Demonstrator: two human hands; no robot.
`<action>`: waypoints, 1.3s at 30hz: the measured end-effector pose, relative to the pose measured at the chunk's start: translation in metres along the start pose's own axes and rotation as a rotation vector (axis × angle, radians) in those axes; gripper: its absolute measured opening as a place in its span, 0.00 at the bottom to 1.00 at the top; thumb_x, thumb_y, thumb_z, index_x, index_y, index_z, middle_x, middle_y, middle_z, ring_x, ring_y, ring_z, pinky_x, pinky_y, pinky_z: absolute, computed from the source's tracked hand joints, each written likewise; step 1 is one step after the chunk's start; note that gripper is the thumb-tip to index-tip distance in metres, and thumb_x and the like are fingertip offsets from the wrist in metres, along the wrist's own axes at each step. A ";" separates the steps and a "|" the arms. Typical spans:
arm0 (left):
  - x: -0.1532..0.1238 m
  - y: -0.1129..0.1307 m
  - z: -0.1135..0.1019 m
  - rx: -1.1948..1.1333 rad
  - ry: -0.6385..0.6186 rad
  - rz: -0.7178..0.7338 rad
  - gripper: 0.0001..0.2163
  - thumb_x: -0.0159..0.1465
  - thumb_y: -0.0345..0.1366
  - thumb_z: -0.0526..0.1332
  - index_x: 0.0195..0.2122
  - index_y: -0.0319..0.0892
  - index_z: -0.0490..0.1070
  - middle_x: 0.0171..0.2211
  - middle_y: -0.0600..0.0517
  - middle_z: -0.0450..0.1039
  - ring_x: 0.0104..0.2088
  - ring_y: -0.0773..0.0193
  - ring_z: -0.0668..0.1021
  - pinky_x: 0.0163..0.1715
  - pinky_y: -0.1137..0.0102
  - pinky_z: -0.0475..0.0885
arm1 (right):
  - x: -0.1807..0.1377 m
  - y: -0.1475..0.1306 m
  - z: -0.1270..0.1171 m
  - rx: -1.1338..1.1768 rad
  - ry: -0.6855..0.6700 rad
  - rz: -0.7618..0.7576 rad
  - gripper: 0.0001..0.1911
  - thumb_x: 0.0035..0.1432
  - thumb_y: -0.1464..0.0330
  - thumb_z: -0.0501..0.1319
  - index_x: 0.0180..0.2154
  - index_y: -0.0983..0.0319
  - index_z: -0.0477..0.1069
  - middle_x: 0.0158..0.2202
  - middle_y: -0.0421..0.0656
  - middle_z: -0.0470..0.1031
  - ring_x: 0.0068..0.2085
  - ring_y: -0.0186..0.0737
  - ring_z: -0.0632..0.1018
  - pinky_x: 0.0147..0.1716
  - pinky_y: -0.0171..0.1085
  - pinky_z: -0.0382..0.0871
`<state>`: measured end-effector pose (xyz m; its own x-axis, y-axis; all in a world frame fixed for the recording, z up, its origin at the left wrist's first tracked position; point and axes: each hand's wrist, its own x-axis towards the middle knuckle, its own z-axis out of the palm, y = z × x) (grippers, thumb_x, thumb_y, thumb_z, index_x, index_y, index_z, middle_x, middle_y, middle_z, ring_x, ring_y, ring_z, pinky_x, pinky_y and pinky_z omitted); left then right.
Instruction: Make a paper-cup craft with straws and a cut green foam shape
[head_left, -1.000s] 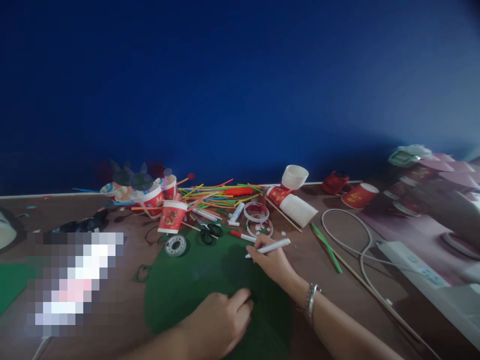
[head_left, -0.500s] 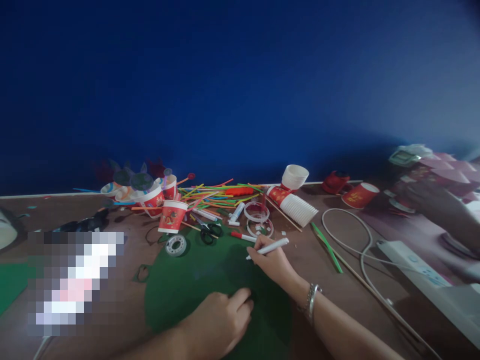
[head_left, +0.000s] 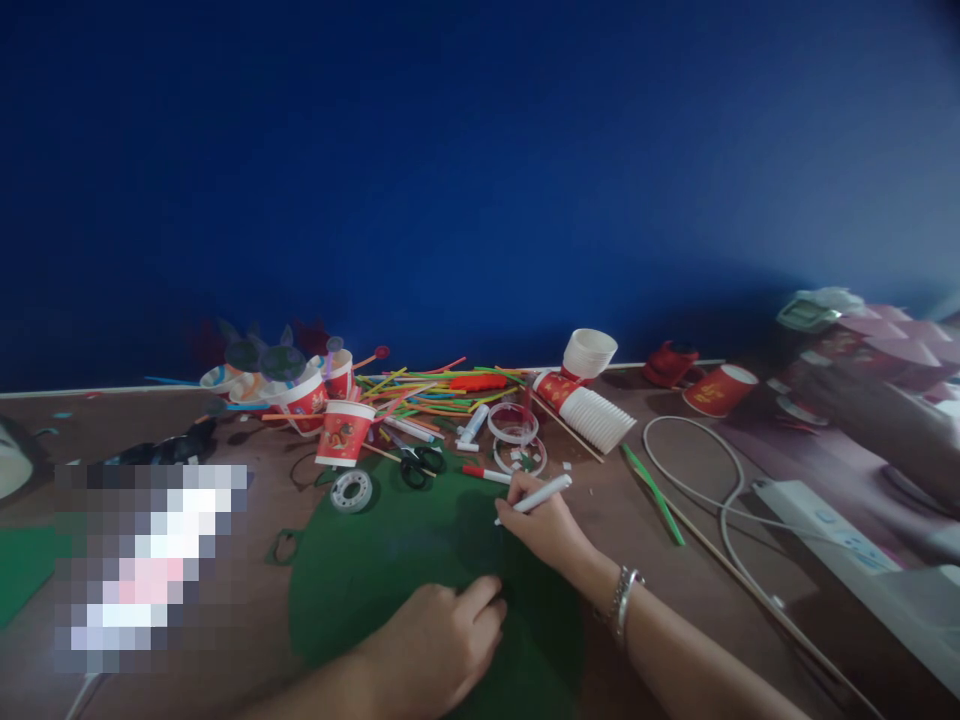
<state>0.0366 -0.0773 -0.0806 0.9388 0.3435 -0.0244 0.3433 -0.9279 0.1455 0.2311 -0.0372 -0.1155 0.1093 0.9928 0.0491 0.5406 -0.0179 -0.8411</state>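
In my right hand (head_left: 544, 525) is a white marker (head_left: 541, 496), gripped between thumb and fingers, its tip pointing down-left at the round green sheet (head_left: 390, 560). A silver bracelet circles that wrist. My left hand (head_left: 454, 635) rests on the lower part of the sheet, fingers bent and slightly apart, with nothing seen in them. Just beyond the right hand lies a marker with a red end (head_left: 484, 473). Black-handled scissors (head_left: 414, 468) and a roll of tape (head_left: 351, 492) lie at the sheet's far edge.
Red paper cups (head_left: 346, 434) stand at left behind the tape. Colourful sticks (head_left: 420, 395) are heaped by the blue wall. Stacked cups (head_left: 596, 418) lie right of centre. A white power strip (head_left: 840, 540) and looped cable are at right, near another person's blurred arm (head_left: 885, 410).
My right hand and the marker have shifted slightly, the marker's back end moving left. My left hand stays where it was. At right, the other person's arm has moved.
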 end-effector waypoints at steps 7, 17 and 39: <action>0.001 0.001 -0.002 0.007 0.007 0.006 0.12 0.67 0.31 0.49 0.48 0.40 0.67 0.49 0.44 0.71 0.36 0.63 0.78 0.27 0.73 0.74 | -0.002 -0.011 -0.001 0.212 0.004 0.006 0.14 0.56 0.61 0.53 0.21 0.58 0.55 0.15 0.33 0.57 0.19 0.31 0.60 0.19 0.31 0.54; 0.001 0.001 -0.003 -0.004 -0.019 -0.020 0.13 0.67 0.31 0.49 0.50 0.39 0.65 0.47 0.44 0.71 0.33 0.64 0.78 0.28 0.72 0.74 | -0.003 -0.016 0.003 -0.015 -0.086 -0.047 0.10 0.48 0.67 0.61 0.21 0.60 0.61 0.17 0.36 0.64 0.22 0.32 0.65 0.20 0.30 0.55; 0.001 0.001 -0.002 -0.015 -0.018 -0.017 0.12 0.67 0.32 0.50 0.50 0.39 0.64 0.48 0.43 0.70 0.32 0.64 0.78 0.28 0.72 0.74 | -0.003 -0.023 0.005 -0.056 -0.089 -0.109 0.10 0.47 0.67 0.64 0.20 0.61 0.65 0.18 0.37 0.68 0.23 0.33 0.68 0.21 0.30 0.58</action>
<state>0.0379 -0.0780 -0.0782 0.9332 0.3566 -0.0452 0.3591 -0.9195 0.1599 0.2139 -0.0396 -0.0992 -0.0254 0.9958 0.0884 0.5914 0.0863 -0.8017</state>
